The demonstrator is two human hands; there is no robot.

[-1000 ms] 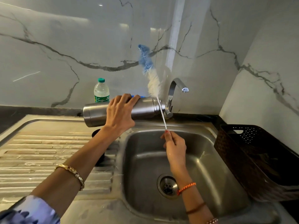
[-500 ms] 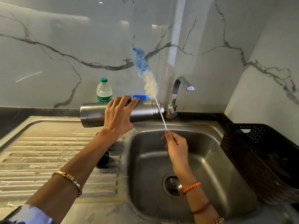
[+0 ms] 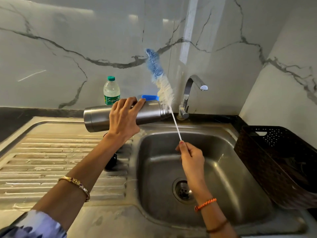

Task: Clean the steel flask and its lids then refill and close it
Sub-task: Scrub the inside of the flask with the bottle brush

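- overhead, head view: steel sink point(image 3: 240, 169) with a ribbed drainboard point(image 3: 51, 160) on its left, set in a dark desk point(image 3: 13, 121); white marble-look wall point(image 3: 68, 40) with grey veins behind and on the right.
- tap point(image 3: 187, 100) stands at the back rim of the basin, spout pointing right; no water visible from it.
- drain point(image 3: 183, 190) sits in the basin floor, partly behind the right wrist.
- dark perforated basket point(image 3: 274, 160) is on the right of the sink, cut off by the frame edge; contents too dark to make out.
- plastic water bottle point(image 3: 111, 91) with green cap and label stands at the wall, behind the flask.
- left hand point(image 3: 124, 117) is wrapped over the steel flask point(image 3: 151, 112), holding it roughly horizontal above the sink's back-left corner, mouth toward the tap.
- right hand point(image 3: 190, 155) pinches the thin white handle of the bottle brush point(image 3: 163, 85) over the basin; bristles, blue at the tip and white below, stand above the flask mouth, outside it.
- blue object point(image 3: 149, 97) behind the flask, mostly hidden; cannot tell what it is.
- black round object point(image 3: 111, 162) on the drainboard, mostly hidden under the left forearm; possibly a lid, cannot confirm.
- flask mouth itself is blurred behind the bristles.
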